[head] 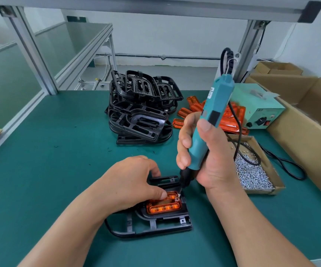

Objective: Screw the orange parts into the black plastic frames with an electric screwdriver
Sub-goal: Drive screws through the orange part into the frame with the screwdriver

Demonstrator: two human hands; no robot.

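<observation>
1 black frame [155, 226], near middle of tabletop [49, 151]: your left hand [130, 182] pinches 1 orange part [163, 206] in it; right hand [209, 160] grips screwdriver [213, 105], bit at part's far-right corner.

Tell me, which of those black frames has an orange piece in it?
The lone black frame lying flat nearest the person, under the left hand: an orange part sits in it. The frames piled behind it show none.

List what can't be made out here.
Head view only:
- The screw under the electric screwdriver: too small to tell if it is seated.
- Far-left corners of the orange part and black frame: covered by the left hand.
- The loose orange parts: partly behind the screwdriver and right hand.
- The power box label: mostly blurred.
</observation>
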